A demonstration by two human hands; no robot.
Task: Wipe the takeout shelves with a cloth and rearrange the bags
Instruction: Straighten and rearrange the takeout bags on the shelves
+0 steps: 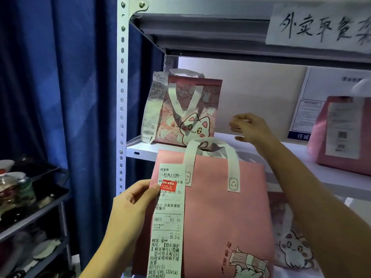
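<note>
White metal shelving [122, 109] stands against a pale wall, with a blue curtain [60, 77] at its left. Fixed to the upper shelf edge is a handwritten paper sign [319, 27] reading "外卖取食" plus a cut-off character.

The left hand [133, 201] grips the upper left edge of a pink takeout bag [220, 213], thumb pressed on its receipt [168, 219]. That bag is held in front of the middle shelf [281, 157], below its edge. The receipt reads "商家联", "#2 淘宝闪购", a red sticker, and "10.3元". White handles carry recycling marks; a cat drawing and red characters sit low on the bag.

The right hand [249, 127] hovers above the shelf with fingers spread, grasping nothing.

A patterned cat bag [186, 109] with its own receipt stands upright at the shelf's left end. Another pink bag [345, 133] stands at the right.
</note>
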